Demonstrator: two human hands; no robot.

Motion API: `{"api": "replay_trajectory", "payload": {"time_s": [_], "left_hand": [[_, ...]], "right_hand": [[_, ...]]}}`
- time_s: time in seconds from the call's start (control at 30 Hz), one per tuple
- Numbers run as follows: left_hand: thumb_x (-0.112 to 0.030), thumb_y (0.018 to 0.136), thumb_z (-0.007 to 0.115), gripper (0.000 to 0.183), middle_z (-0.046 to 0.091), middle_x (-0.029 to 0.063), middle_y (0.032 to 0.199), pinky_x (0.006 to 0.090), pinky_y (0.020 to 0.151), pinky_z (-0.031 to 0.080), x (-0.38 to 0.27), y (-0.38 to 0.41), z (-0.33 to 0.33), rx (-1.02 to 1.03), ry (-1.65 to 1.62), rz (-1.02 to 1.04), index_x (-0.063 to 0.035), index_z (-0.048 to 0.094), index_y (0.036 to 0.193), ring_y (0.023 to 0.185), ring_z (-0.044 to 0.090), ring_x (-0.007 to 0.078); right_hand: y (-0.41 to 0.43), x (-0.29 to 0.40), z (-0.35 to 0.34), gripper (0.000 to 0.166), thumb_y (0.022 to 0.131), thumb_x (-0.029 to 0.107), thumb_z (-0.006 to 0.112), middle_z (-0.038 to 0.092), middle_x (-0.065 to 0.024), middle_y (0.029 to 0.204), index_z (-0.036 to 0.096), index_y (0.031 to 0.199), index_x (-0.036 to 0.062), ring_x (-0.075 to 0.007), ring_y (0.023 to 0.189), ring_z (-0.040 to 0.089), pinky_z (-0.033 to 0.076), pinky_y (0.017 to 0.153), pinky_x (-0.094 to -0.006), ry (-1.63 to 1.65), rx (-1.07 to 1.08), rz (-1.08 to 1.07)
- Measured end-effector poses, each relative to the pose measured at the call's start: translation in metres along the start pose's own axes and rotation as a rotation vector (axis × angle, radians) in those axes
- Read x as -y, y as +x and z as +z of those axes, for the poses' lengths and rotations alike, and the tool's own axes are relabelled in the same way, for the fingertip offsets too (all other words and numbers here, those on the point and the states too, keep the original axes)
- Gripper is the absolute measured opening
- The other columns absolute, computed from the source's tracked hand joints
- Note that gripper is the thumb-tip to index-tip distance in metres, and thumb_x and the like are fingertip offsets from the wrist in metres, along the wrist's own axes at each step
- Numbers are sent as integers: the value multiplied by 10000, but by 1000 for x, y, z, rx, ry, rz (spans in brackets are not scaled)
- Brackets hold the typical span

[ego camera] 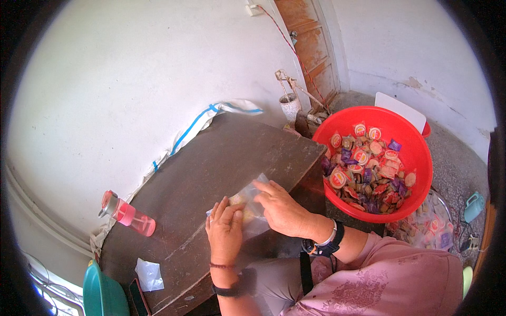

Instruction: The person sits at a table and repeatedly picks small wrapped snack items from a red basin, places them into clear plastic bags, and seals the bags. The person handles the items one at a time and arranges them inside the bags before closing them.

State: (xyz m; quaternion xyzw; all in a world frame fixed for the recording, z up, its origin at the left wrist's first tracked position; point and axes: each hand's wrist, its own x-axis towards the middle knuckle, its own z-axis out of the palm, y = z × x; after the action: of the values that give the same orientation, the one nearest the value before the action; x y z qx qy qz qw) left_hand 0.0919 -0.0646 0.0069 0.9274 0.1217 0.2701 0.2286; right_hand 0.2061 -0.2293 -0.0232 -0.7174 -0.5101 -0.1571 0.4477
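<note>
A clear plastic bag (259, 225) with something yellowish inside lies at the front edge of the dark table (245, 146). My left hand (226, 228) holds the bag's left side, its fingers spread over the yellowish contents. At the bag's right side is my right hand (285, 209), with the index finger stretched across the plastic near its upper end. The right thumb is hidden, so I cannot tell whether that hand pinches the bag.
A red tub (425, 166) of small wrapped snacks stands at right, above more packets (431, 225). On the table are a pink bottle (134, 217), a plastic scrap (149, 274) and a phone (137, 298). A green basin (101, 292) adjoins the table's left end.
</note>
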Motion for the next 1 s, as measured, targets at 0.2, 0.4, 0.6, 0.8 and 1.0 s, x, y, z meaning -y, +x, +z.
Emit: {"api": "replay_trajectory", "payload": {"time_s": [0.2, 0.4, 0.6, 0.8, 1.0], "left_hand": [[-335, 1027, 581, 240, 579, 97, 1489, 625, 1190, 239, 10, 6, 1, 70, -13, 5, -232, 769, 1135, 1450, 438, 355], [-344, 1041, 544, 261, 581, 102, 1486, 623, 1182, 256, -2, 2, 0, 53, 90, 9, -224, 735, 1173, 1439, 450, 368], [-304, 1044, 512, 305, 594, 106, 1467, 590, 1168, 312, -9, -1, 3, 7, 174, -46, -167, 652, 1278, 1415, 484, 362], [-324, 1049, 479, 383, 598, 94, 1467, 590, 1161, 329, -12, -2, 5, -2, 313, -14, -179, 629, 1370, 1417, 488, 351], [-337, 1061, 447, 421, 568, 98, 1501, 594, 1177, 313, -14, -3, 4, 25, 365, -27, -187, 613, 1419, 1439, 463, 346]], "right_hand": [[1, 2, 0, 361, 828, -44, 592, 482, -305, 1439, 586, 1189, -65, -453, 1348, 466, 329, 1195, -538, -51, 14, 0], [3, 3, -2, 371, 843, 28, 615, 524, -274, 1416, 607, 1207, -46, -422, 1348, 485, 331, 1178, -556, -163, 75, 5], [-4, 2, -13, 357, 882, 116, 629, 623, -153, 1353, 637, 1234, 56, -367, 1354, 518, 286, 1173, -616, -311, 53, 75], [-3, 3, -26, 364, 892, 102, 623, 625, -164, 1343, 618, 1252, 43, -370, 1347, 523, 297, 1170, -612, -321, 120, 101], [10, 15, -9, 417, 954, 61, 566, 545, -269, 1383, 516, 1354, -45, -445, 1311, 508, 402, 1132, -487, 60, -46, -33]]}}
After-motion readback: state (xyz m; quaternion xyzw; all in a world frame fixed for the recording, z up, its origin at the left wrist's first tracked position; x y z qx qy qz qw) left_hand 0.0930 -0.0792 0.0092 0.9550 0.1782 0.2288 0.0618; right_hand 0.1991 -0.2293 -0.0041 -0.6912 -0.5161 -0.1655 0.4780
